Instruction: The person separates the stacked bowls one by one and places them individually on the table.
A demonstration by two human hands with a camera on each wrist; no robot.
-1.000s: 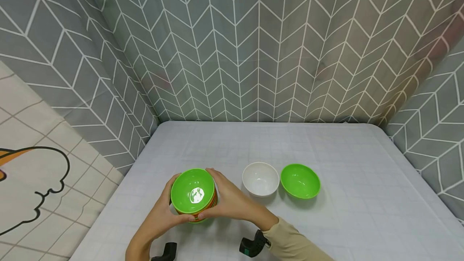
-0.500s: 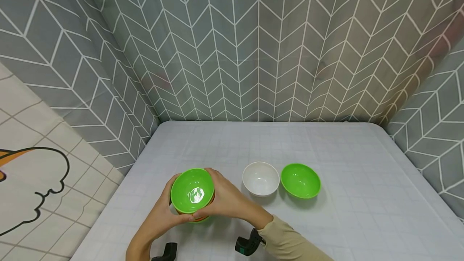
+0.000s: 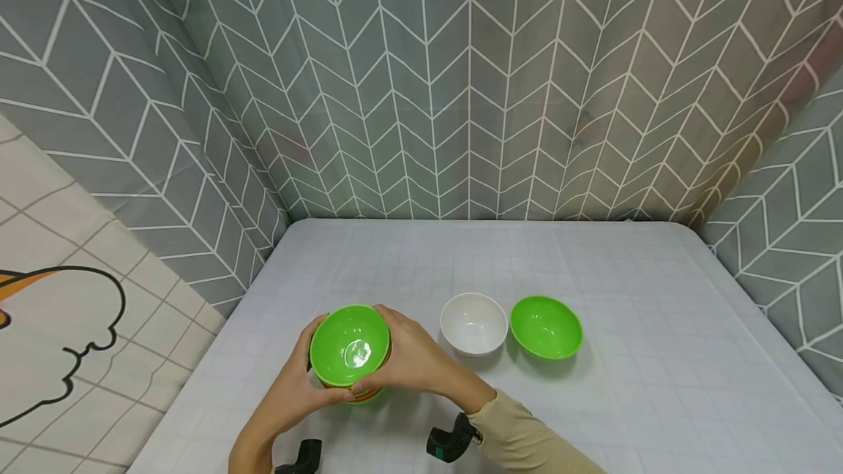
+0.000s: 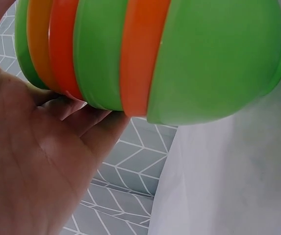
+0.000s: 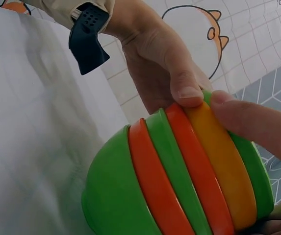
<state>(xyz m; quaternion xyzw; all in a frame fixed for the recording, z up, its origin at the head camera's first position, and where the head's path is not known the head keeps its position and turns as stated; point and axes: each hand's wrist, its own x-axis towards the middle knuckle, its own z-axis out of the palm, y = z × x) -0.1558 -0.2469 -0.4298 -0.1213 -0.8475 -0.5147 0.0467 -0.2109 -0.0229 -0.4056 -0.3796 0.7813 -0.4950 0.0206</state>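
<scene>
Both hands hold a stack of nested bowls (image 3: 350,346) at the left front of the table, with a green bowl on top. In the left wrist view the stack (image 4: 218,58) shows green, yellow-orange and red-orange bands, ending in a green bowl with a foot ring. My left hand (image 3: 299,386) grips its left side, fingers against the upper bowls. My right hand (image 3: 418,357) curves round the right side, its thumb meeting the left thumb at the front. In the right wrist view the left thumb (image 5: 188,94) presses near the upper rims, close to the right thumb (image 5: 253,125).
A white bowl (image 3: 474,324) and a single green bowl (image 3: 546,328) stand side by side, right of the stack. A white cloth covers the table (image 3: 645,386). Patterned grey curtains (image 3: 461,93) rise behind and on both sides. Black wrist cameras (image 3: 451,441) hang below the wrists.
My right hand has shifted slightly left round the stack, its thumb covering more of the front bands. The left hand, the stack and the two other bowls look the same.
</scene>
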